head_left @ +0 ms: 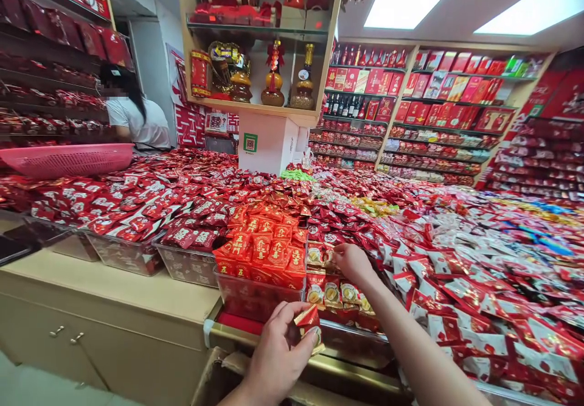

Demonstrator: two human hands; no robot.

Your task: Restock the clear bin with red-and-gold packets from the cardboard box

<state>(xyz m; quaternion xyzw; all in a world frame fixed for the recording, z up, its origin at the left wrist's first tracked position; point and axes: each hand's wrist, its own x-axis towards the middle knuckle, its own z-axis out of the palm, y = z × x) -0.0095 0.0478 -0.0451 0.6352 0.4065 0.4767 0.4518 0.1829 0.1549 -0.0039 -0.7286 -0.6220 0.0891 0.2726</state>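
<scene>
Holding red-and-gold packet [309,328] between thumb and curled fingers, left hand [281,344] is in front of clear bin [255,296] heaped with red packets [262,248]. Held packet's long axis runs near upright, red end up, top leaning slightly left. Right hand [353,265], fingers bent, reaches gold-edged packets [332,291] filling neighbouring bin [353,334]; cannot tell whether it grips any.

From where I stand, two bright ceiling panels [410,3] glow at one o'clock. Tall wooden shelving [398,108] lines the far wall there, packed with red boxes. A glass-shelved cabinet [260,106] hangs at twelve; pale cupboards [114,333] with metal handles sit at eight, beside a light floor [41,388].
</scene>
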